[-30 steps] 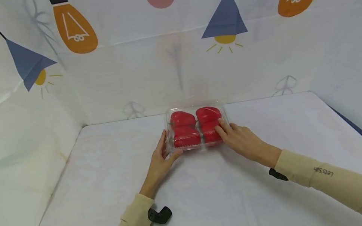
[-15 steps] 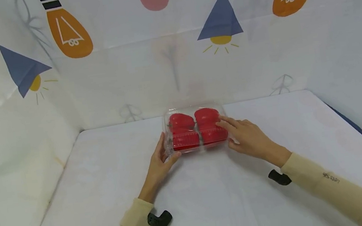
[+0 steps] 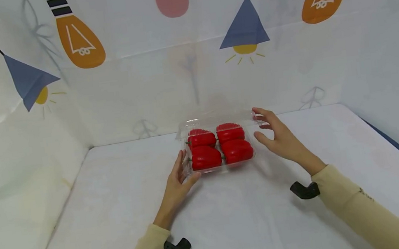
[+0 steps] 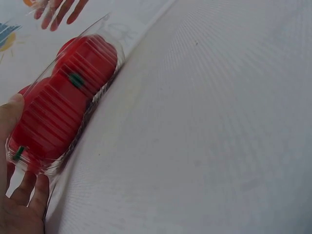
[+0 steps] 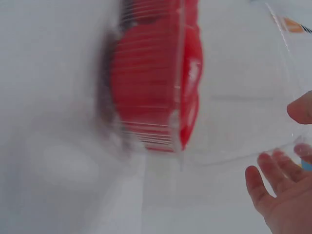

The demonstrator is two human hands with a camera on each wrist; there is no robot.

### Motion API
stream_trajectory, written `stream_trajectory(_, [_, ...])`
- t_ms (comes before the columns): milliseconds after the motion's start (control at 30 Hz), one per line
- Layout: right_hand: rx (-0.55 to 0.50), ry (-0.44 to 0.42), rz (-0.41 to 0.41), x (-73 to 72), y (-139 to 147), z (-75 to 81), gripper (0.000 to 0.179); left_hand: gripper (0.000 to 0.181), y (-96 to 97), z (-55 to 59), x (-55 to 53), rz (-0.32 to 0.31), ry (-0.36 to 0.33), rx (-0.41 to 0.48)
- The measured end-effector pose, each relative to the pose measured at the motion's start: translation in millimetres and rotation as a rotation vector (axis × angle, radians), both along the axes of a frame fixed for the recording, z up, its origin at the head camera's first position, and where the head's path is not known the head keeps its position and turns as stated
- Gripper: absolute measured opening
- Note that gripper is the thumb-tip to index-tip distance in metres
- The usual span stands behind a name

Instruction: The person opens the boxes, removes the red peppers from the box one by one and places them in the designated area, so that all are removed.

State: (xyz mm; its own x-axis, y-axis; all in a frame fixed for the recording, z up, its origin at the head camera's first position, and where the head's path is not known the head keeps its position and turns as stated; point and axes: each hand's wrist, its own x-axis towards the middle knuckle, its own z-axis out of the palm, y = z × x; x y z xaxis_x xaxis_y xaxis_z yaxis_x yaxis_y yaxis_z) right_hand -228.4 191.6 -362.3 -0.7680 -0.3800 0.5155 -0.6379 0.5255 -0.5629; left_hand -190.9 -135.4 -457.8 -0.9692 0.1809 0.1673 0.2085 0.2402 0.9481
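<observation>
A clear plastic clamshell container (image 3: 223, 168) lies at the back middle of the table in the head view, with several red bell peppers (image 3: 206, 157) inside. Its hinged lid (image 3: 217, 119) is raised towards the back wall. My left hand (image 3: 173, 191) holds the container's left front corner, thumb at the front and fingers along the side; the left wrist view shows the thumb (image 4: 12, 112) against its edge. My right hand (image 3: 283, 139) is at the lid's right corner, fingertips touching it and the thumb apart. Ribbed container walls cover parts of the peppers in both wrist views.
The white table (image 3: 226, 221) extends around the container. A white sheet wall (image 3: 135, 90) printed with lamps and bulbs stands close behind, with another sheet on the left side. A black wrist device (image 3: 177, 248) sits at the left cuff, another (image 3: 304, 190) at the right.
My right hand has moved off the container's front right, up and back, and the lid has swung up from over the peppers. My left hand stays at the left front corner.
</observation>
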Motion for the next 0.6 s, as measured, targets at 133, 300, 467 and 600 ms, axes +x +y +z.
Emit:
stream_trajectory(133, [-0.148,-0.150,0.037,-11.9,-1,12.9,0.068,0.088,0.8,0.7,-0.6,-0.002,0.001,0.007])
stream_trajectory(300, [-0.230,-0.219,0.054,-32.1,-7,21.5,0.066,0.087,1.2,16.7,6.4,-0.004,-0.036,-0.001])
stream_trajectory(467, [-0.288,-0.288,0.026,-49.5,-9,26.3,0.062,0.086,2.3,25.3,9.6,-0.022,-0.041,0.014])
stream_trajectory(600, [-0.330,-0.348,0.003,-59.6,-9,25.5,0.063,0.086,2.6,10.1,2.2,-0.009,-0.020,0.032])
